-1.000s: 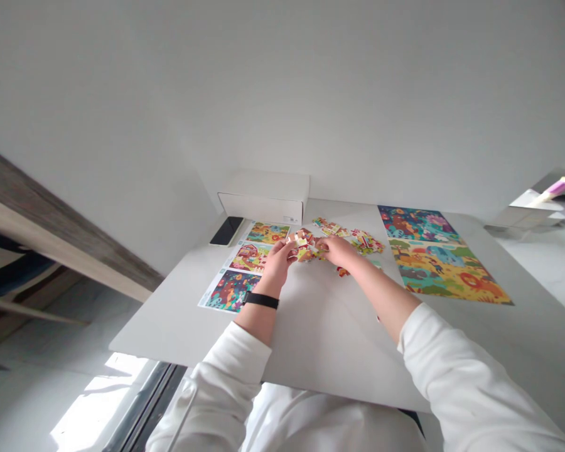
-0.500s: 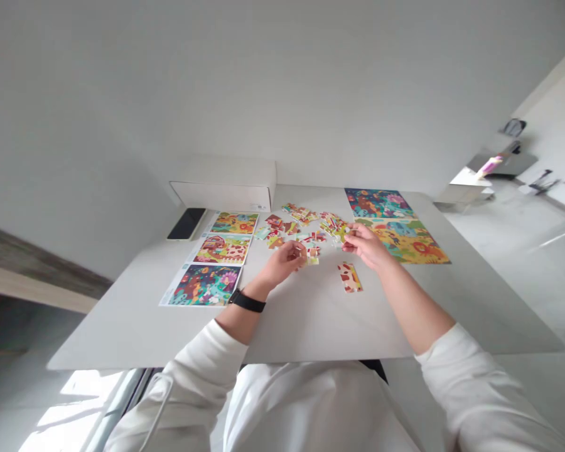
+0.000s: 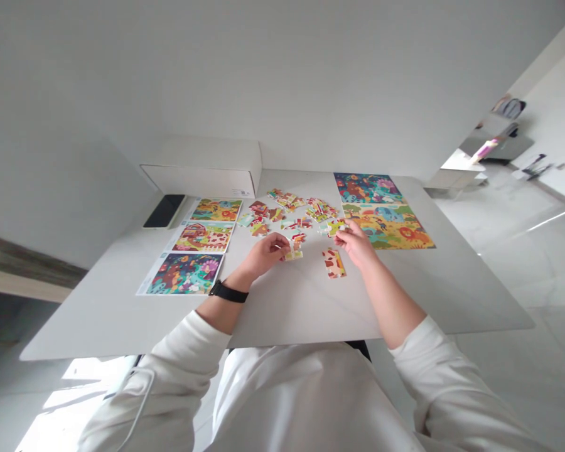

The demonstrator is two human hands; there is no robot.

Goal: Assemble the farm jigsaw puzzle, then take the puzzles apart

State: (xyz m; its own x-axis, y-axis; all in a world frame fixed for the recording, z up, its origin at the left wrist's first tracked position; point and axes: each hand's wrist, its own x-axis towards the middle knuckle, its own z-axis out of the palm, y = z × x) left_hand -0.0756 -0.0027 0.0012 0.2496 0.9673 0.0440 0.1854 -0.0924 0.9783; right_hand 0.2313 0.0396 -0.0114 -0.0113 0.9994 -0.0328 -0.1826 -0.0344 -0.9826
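Observation:
Several loose jigsaw pieces (image 3: 287, 210) lie scattered in the middle of the white table (image 3: 311, 301). My left hand (image 3: 265, 252), with a black wristband, is curled and pinches a small pale piece (image 3: 292, 254) at the near edge of the scatter. My right hand (image 3: 355, 242) is closed in a pinch on a yellow-green piece (image 3: 335, 226). Between my hands, on the table, lies a small joined red-and-cream section (image 3: 333, 263). Two finished puzzles (image 3: 381, 210) lie to the right of my right hand.
A sheet with three reference pictures (image 3: 193, 248) lies on the left. A black phone (image 3: 164, 211) rests beside it. A white box (image 3: 207, 168) stands at the back against the wall. To the right, floor and a distant shelf show.
My hands have parted from the pile and drawn nearer to me, each with a piece. The joined section now lies uncovered between them. The camera has tilted, so the table shows more squarely.

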